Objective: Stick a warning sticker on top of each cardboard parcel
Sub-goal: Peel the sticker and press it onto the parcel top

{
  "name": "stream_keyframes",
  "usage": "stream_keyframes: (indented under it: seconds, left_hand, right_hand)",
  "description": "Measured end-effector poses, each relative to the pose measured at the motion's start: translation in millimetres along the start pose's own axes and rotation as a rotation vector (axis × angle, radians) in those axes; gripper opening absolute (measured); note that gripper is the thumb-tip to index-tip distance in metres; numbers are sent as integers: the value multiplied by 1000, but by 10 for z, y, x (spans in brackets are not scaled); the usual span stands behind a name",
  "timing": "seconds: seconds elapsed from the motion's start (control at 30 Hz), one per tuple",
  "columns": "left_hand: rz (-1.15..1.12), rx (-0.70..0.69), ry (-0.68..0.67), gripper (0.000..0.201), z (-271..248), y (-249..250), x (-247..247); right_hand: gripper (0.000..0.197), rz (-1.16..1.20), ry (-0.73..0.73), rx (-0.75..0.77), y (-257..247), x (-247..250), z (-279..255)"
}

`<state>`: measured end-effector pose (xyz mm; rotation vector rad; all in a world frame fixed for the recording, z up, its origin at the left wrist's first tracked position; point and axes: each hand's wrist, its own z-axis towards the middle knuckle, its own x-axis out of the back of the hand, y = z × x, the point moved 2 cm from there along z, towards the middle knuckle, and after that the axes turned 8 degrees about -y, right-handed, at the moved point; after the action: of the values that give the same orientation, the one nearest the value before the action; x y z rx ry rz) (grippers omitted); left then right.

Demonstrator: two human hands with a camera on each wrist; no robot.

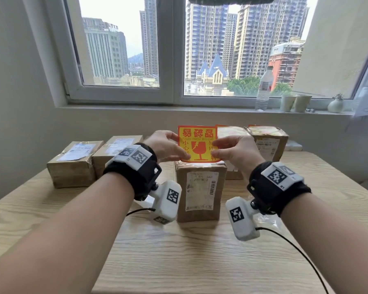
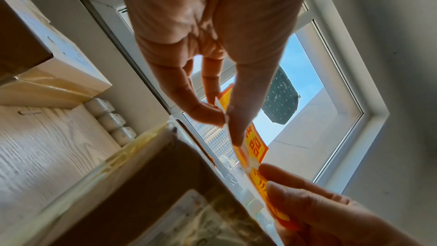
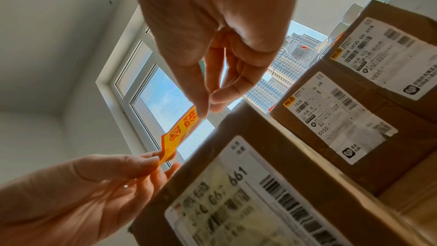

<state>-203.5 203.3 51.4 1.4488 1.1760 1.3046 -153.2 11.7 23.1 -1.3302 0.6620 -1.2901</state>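
A yellow and orange fragile sticker [image 1: 197, 144] is held upright in the air between both hands, above a tall brown parcel [image 1: 200, 192] standing mid-table. My left hand [image 1: 175, 145] pinches its left edge and my right hand [image 1: 216, 149] pinches its right edge. The left wrist view shows thumb and finger of the left hand [image 2: 224, 117] clamped on the sticker [image 2: 256, 147]. In the right wrist view my right hand [image 3: 208, 100] pinches the sticker [image 3: 179, 134] over the parcel [image 3: 236, 184].
Two flat parcels [image 1: 72, 164] [image 1: 115, 149] lie at the left of the wooden table [image 1: 179, 262]. Two more parcels [image 1: 232, 132] [image 1: 268, 141] stand behind at the right, with an orange sticker edge showing on top. A water bottle [image 1: 263, 90] and paper cups [image 1: 287, 102] stand on the sill.
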Motion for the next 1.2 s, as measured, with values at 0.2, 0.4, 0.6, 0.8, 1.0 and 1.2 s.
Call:
stream_keyframes:
  seconds: [0.2, 0.4, 0.6, 0.8, 1.0, 1.2]
  left_hand:
    - [138, -5, 17, 55, 30, -82, -14]
    - [302, 10, 47, 53, 36, -60, -28]
    - [645, 51, 163, 48, 95, -28, -40]
    - [765, 79, 184, 54, 73, -21, 36]
    - [771, -191, 253, 10, 95, -31, -53]
    - [765, -95, 158, 27, 141, -147, -90]
  right_hand:
    - [26, -64, -18, -17, 48, -47, -28]
    - [27, -214, -28, -18, -14, -53, -47]
    - [26, -485, 22, -1, -95, -146, -80]
    - [27, -676, 57, -25, -146, -132, -58]
    - [30, -715, -105, 38, -137, -148, 92]
    - [33, -483, -242, -92, 57, -164, 258]
